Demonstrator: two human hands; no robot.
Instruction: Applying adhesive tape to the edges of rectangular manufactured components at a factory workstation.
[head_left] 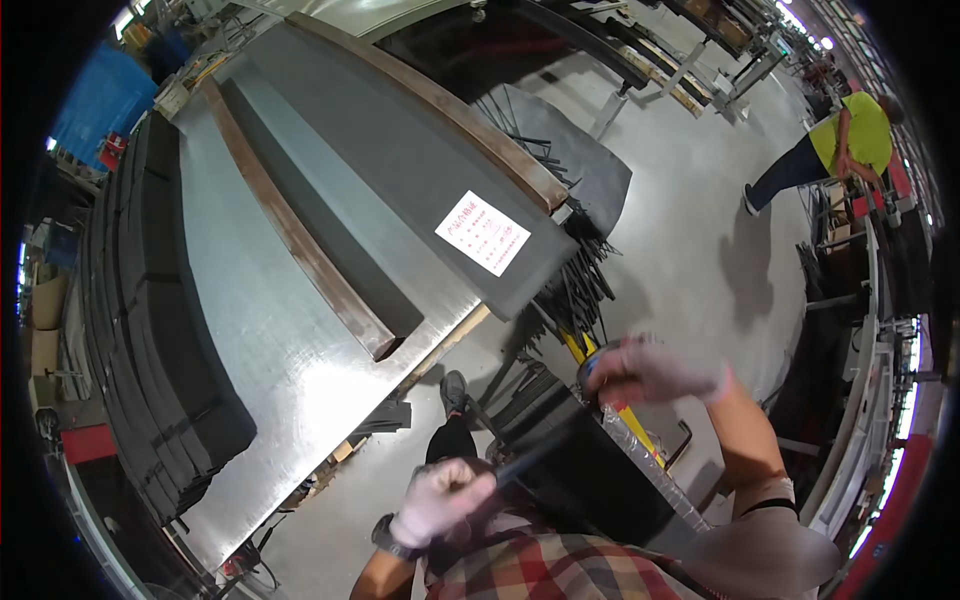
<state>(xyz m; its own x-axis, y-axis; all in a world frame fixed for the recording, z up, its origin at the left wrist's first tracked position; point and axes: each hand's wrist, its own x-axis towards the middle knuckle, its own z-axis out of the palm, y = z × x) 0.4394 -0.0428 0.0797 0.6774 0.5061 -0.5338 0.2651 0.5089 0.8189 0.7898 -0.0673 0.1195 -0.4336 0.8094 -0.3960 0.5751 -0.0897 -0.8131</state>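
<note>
My left hand [443, 503], in a white glove and with a dark watch on the wrist, is closed at the end of a thin dark strip [535, 458], which is blurred. My right hand [660, 371], also gloved, curls around a round dark thing with a blue edge [588, 372]; motion blurs it and the fingers hide part of it. Below both hands stands a black stack of flat pieces [585, 478] close to my body. Shiny clear film [637, 447] runs along its right edge, beside a yellow bar [641, 428].
A metal table [290, 415] on the left bears dark foam-like stacks [150, 300], a grey sheet [400, 150], a printed white label [483, 233] and two brown bars [290, 230]. Loose black strips [580, 285] hang beyond its corner. A person in a yellow-green top [852, 138] stands far right.
</note>
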